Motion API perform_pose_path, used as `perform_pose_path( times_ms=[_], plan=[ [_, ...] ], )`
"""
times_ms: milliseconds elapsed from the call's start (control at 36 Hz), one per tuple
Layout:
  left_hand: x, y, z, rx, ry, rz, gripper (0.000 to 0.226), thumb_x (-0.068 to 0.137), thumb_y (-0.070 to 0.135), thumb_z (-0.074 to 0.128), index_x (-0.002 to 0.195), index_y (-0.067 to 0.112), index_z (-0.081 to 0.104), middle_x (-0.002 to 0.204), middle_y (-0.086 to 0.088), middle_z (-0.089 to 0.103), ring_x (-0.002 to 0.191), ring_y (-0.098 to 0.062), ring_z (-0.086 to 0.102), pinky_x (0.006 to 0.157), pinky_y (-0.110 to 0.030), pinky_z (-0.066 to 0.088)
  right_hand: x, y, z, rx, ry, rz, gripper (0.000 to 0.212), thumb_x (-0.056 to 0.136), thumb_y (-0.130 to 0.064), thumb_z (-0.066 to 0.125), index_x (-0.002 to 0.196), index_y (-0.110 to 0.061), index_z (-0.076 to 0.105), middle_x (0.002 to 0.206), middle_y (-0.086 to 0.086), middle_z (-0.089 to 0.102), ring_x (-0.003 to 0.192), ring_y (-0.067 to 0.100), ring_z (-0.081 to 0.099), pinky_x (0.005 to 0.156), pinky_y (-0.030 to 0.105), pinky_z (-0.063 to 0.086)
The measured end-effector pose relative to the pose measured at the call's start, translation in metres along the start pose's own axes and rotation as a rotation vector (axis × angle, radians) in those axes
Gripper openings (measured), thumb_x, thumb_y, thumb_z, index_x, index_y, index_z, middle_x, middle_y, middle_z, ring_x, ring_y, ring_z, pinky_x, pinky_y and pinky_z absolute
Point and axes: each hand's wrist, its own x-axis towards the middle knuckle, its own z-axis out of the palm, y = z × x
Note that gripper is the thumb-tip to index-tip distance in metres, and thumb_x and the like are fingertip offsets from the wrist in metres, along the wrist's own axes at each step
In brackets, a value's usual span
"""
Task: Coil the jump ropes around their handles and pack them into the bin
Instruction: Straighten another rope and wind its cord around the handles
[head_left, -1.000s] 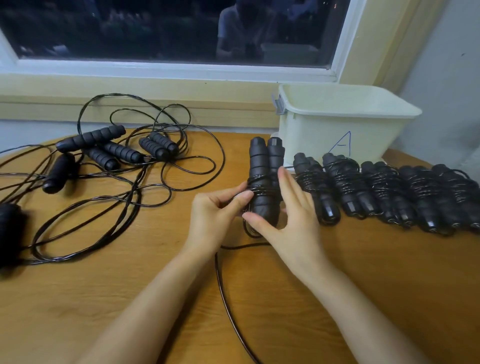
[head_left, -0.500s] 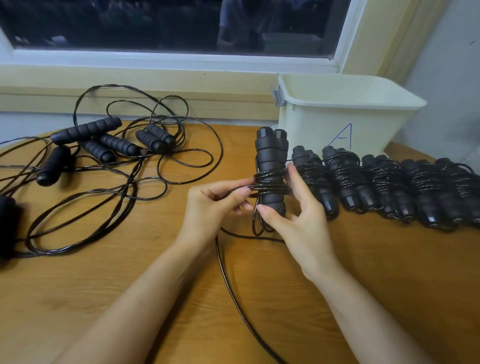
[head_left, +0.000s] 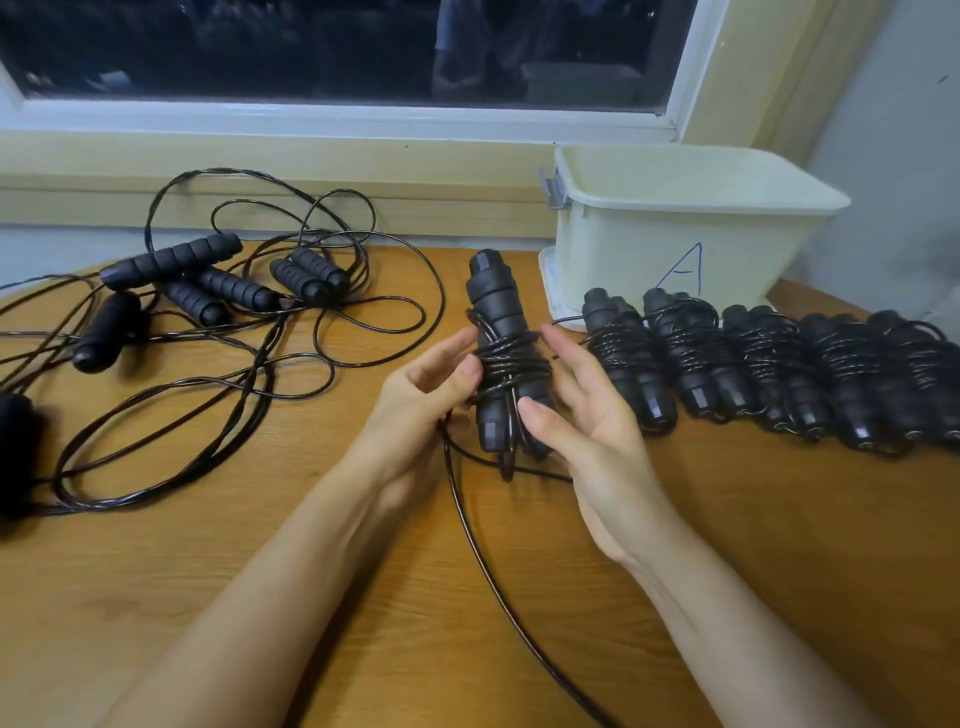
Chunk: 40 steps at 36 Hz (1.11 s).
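Five coiled bundles (head_left: 769, 364) lie side by side, touching, just in front of the bin (head_left: 675, 244). The row starts at the bin's front left corner and runs past its right end, where the view cuts it off. The cream bin has a blue letter A (head_left: 683, 267) on its front wall and stands open-topped at the back of the table (head_left: 779, 545), close under the window sill (head_left: 260, 171). Just left of the bin's front left corner, a handle pair (head_left: 498, 317) is held nearly upright above the wood, its middle wrapped in several turns of cord (head_left: 511, 358). The right hand (head_left: 587, 431) clamps the pair on the bin side, thumb across the front and long fingers behind, filling the narrow gap to the first bundle. The left hand (head_left: 426, 395), on the side away from the bin, pinches the cord against the wraps between thumb and fingertips. From under the pair the unwound cord runs away from the bin between the forearms and out of view at the bottom. Well left of the bin sprawls a tangle of loose ropes (head_left: 223, 312); its loops reach the sill and pass out of view at the left. A broad band of bare wood lies on the near side of the row.
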Motion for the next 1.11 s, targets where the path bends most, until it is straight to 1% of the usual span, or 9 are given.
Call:
perform_pose_path(
  times_ms=[83,278,389,528,611,722,861,972,1111],
  plan=[
    [-0.002,0.002,-0.001,0.041,-0.073,-0.002,0.065,0.078,0.037,0.07,0.135,0.009,0.057,0.127,-0.013,0.066,0.112,-0.022,0.065,0.081,-0.028,0.055,0.0,-0.001,0.001,0.004,-0.019,0.007,0.066,0.087,-0.017,0.067,0.147,-0.028,0.041,0.142,-0.01,0.056,0.133,0.008,0.05,0.108,0.037,0.045],
    [-0.001,-0.002,0.003,-0.042,0.12,0.009,0.06,0.071,0.022,0.073,0.127,0.004,0.062,0.108,-0.008,0.074,0.094,-0.019,0.072,0.071,-0.025,0.057,0.003,0.009,0.004,-0.133,0.02,-0.032,0.06,0.088,-0.04,0.065,0.143,-0.039,0.042,0.147,-0.011,0.048,0.136,0.003,0.044,0.114,0.037,0.039],
    [-0.002,-0.006,0.008,0.051,0.208,0.078,0.072,0.06,0.026,0.079,0.127,0.005,0.062,0.106,-0.003,0.075,0.099,-0.016,0.072,0.082,-0.028,0.057,0.002,0.011,0.009,-0.319,0.024,-0.043,0.089,0.076,-0.06,0.067,0.152,-0.037,0.027,0.145,-0.02,0.043,0.135,-0.003,0.04,0.112,0.03,0.039],
    [-0.005,-0.008,0.011,0.292,0.174,0.228,0.033,0.077,0.018,0.072,0.109,0.027,0.065,0.091,0.02,0.073,0.098,0.0,0.069,0.079,-0.015,0.053,0.002,0.011,0.008,-0.398,0.065,-0.082,0.079,0.087,-0.051,0.064,0.151,-0.037,0.021,0.137,-0.031,0.043,0.133,-0.007,0.04,0.112,0.031,0.04],
    [-0.004,-0.008,0.01,0.431,0.128,0.278,0.034,0.087,0.008,0.066,0.102,0.038,0.062,0.088,0.031,0.07,0.098,0.006,0.067,0.084,-0.015,0.052,0.001,0.009,0.007,-0.38,0.097,-0.102,0.068,0.089,-0.044,0.052,0.15,-0.034,0.024,0.128,-0.041,0.039,0.125,-0.021,0.038,0.102,0.011,0.036],
    [-0.005,-0.01,0.008,0.49,0.141,0.328,0.034,0.084,0.016,0.069,0.105,0.04,0.059,0.084,0.034,0.068,0.096,0.008,0.066,0.085,-0.014,0.051,0.001,0.006,0.006,-0.305,0.149,-0.097,0.062,0.093,-0.04,0.045,0.151,-0.022,0.033,0.12,-0.04,0.047,0.114,-0.025,0.045,0.09,0.002,0.038],
    [-0.007,-0.013,0.014,0.525,0.132,0.368,0.042,0.079,0.014,0.074,0.103,0.043,0.056,0.077,0.033,0.067,0.09,0.013,0.064,0.079,-0.008,0.049,0.002,0.004,0.005,-0.112,0.198,0.021,0.055,0.092,-0.058,0.041,0.139,-0.031,0.049,0.125,-0.017,0.064,0.12,-0.002,0.057,0.098,0.024,0.047],
    [-0.011,-0.013,0.019,0.519,0.085,0.345,0.044,0.066,0.038,0.072,0.107,0.044,0.057,0.085,0.034,0.068,0.097,0.009,0.065,0.083,-0.011,0.05,0.001,0.002,0.004,-0.017,0.244,0.086,0.046,0.083,-0.053,0.051,0.123,-0.03,0.056,0.109,-0.016,0.07,0.107,0.002,0.065,0.088,0.026,0.051],
    [-0.013,-0.011,0.018,0.528,0.018,0.325,0.046,0.064,0.039,0.074,0.105,0.049,0.056,0.089,0.033,0.069,0.101,0.006,0.065,0.087,-0.015,0.052,0.001,0.0,0.003,-0.026,0.256,0.068,0.052,0.084,-0.046,0.057,0.133,-0.028,0.053,0.121,-0.005,0.068,0.112,0.007,0.065,0.09,0.029,0.056]
  ],
)
